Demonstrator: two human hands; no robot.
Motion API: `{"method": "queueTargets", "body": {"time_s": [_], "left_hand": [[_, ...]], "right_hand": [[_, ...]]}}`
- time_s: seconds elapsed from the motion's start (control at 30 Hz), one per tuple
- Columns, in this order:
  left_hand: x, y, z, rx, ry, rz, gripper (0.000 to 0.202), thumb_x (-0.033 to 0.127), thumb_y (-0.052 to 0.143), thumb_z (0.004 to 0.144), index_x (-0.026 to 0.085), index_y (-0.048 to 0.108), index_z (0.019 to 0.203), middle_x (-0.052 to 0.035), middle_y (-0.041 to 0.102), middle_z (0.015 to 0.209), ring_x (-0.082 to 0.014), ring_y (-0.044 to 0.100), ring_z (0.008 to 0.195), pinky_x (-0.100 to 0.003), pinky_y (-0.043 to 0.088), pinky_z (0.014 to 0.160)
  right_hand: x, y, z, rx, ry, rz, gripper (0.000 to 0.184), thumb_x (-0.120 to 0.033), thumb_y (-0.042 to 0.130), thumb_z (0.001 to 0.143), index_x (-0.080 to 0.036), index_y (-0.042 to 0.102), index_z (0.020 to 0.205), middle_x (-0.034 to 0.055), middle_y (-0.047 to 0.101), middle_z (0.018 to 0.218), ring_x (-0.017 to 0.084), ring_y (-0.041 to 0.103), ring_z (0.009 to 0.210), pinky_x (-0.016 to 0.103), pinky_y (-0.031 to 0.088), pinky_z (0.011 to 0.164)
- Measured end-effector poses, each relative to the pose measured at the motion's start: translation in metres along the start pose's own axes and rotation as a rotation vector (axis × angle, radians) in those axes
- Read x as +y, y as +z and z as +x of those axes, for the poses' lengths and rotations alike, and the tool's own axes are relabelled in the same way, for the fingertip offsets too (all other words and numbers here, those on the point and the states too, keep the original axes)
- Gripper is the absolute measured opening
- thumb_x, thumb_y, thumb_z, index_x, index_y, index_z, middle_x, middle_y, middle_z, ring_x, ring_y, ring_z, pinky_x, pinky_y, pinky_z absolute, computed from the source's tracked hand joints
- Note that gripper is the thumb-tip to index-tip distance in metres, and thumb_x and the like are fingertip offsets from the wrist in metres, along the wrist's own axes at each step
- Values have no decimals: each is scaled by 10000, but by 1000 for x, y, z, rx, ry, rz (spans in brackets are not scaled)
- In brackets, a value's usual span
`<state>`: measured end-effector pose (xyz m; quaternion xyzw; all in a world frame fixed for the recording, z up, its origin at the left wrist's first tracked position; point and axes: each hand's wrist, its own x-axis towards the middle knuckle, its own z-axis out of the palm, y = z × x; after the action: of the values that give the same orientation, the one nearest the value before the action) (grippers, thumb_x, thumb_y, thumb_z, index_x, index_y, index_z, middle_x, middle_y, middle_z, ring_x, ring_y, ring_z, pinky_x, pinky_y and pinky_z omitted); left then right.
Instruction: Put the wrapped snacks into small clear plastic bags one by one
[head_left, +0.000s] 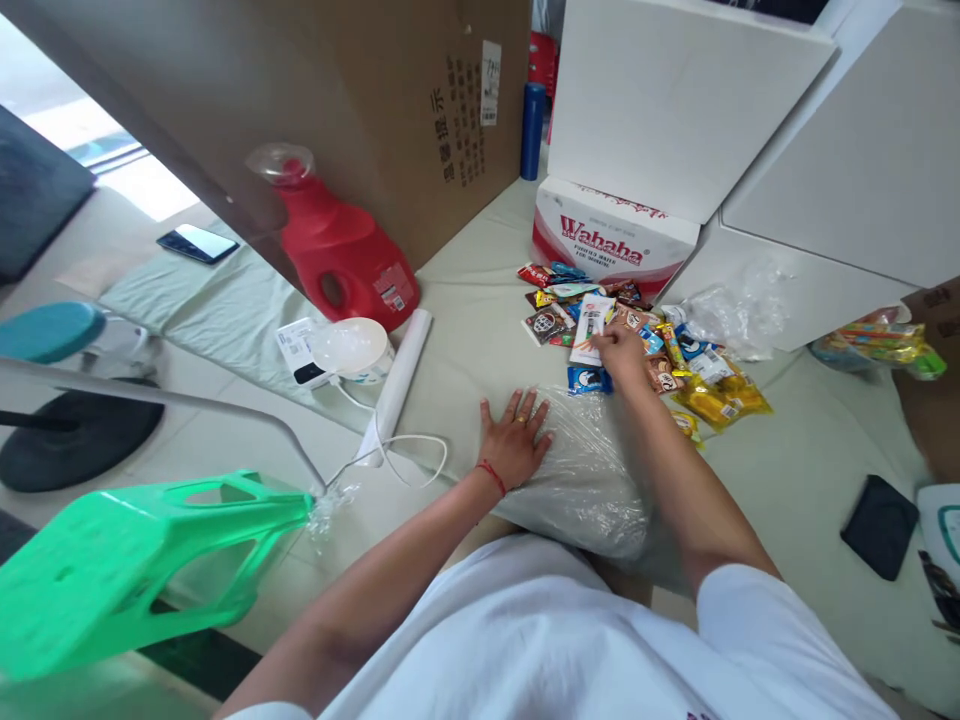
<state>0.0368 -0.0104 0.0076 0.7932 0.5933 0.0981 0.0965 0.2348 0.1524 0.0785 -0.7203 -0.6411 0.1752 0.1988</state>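
Observation:
My left hand [516, 440] lies flat with its fingers spread, at the edge of a clear plastic bag [592, 470] on the pale green cloth. Farther forward, my right hand [622, 352] pinches the lower right edge of a white snack packet [591, 328]. Around it is a loose pile of small wrapped snacks: a brown packet [549, 324], a blue packet [589, 380] beneath my fingers, and several yellow packets [720, 398] to the right. My palm hides part of the pile.
A Wahaba-style water carton [615, 235] stands behind the snacks, with crumpled clear plastic [739, 305] beside it. At left are a red jug [349, 250], a white roll [397, 385], a white cup [354, 348] with a cable, and a green stool [150, 560]. A black pouch [880, 527] lies right.

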Motion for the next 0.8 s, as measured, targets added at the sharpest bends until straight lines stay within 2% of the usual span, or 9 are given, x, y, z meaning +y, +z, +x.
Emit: {"method": "queueTargets", "body": {"time_s": [0.1,0.13,0.17,0.23,0.33,0.43,0.6,0.7,0.8], "left_hand": [[-1,-1,0,6,6,-22,592,501,310,1057,285,395,1602,-95,293,1702,-353,250,1581,-808,28,1190],[-1,-1,0,7,7,-27,589,497,300,1060,286,394,1602,-91,292,1703,-353,249,1581,-810,27,1189],[-1,-2,0,7,8,-32,584,485,289,1063,289,392,1603,-88,291,1704,-353,246,1582,-810,27,1189],[-1,-2,0,0,11,-36,570,438,289,1064,294,386,1607,-85,288,1706,-350,235,1587,-799,25,1195],[-4,-2,-1,-19,23,-39,570,382,340,1047,293,391,1608,-91,283,1707,-352,225,1592,-769,15,1215],[-9,-2,0,-24,43,-47,566,366,361,1040,292,411,1599,-93,298,1700,-350,244,1586,-755,11,1226],[-29,-8,5,1,47,-39,531,359,300,1066,333,433,1579,-69,401,1656,-324,316,1562,-758,-1,1229],[-38,-10,7,3,37,-21,524,376,300,1072,341,426,1579,-63,395,1661,-318,341,1552,-761,15,1228],[-40,-10,7,-8,24,-4,531,363,321,1066,333,415,1588,-76,374,1671,-318,321,1563,-742,50,1239]], "right_hand": [[19,-24,-52,195,-238,-5,283,-379,529,934,-170,682,1048,84,693,959,229,631,874,341,513,813],[25,-27,-75,186,-297,-61,281,-388,523,947,-184,682,1059,101,680,1002,246,629,920,358,516,835],[30,-27,-98,129,-330,-128,286,-381,502,966,-192,685,1078,116,668,1035,255,630,941,365,521,836],[40,-16,-141,-79,-361,-247,300,-341,460,996,-203,691,1129,125,645,1084,251,642,915,364,540,801],[54,8,-179,-340,-464,-181,419,-396,528,995,-235,603,1374,137,580,1281,255,663,1019,394,580,871],[65,22,-184,-334,-468,-25,518,-445,519,1012,-264,513,1498,145,511,1367,245,663,1085,418,587,952],[75,27,-183,-291,-373,-26,449,-390,490,1018,-255,609,1430,145,517,1354,221,689,958,421,612,898],[82,22,-186,-300,-346,-28,440,-382,481,1017,-268,633,1414,133,559,1343,222,698,977,398,605,886],[81,3,-162,-410,-337,-51,395,-399,486,1010,-282,706,1318,95,662,1246,223,707,972,359,590,857]]}}
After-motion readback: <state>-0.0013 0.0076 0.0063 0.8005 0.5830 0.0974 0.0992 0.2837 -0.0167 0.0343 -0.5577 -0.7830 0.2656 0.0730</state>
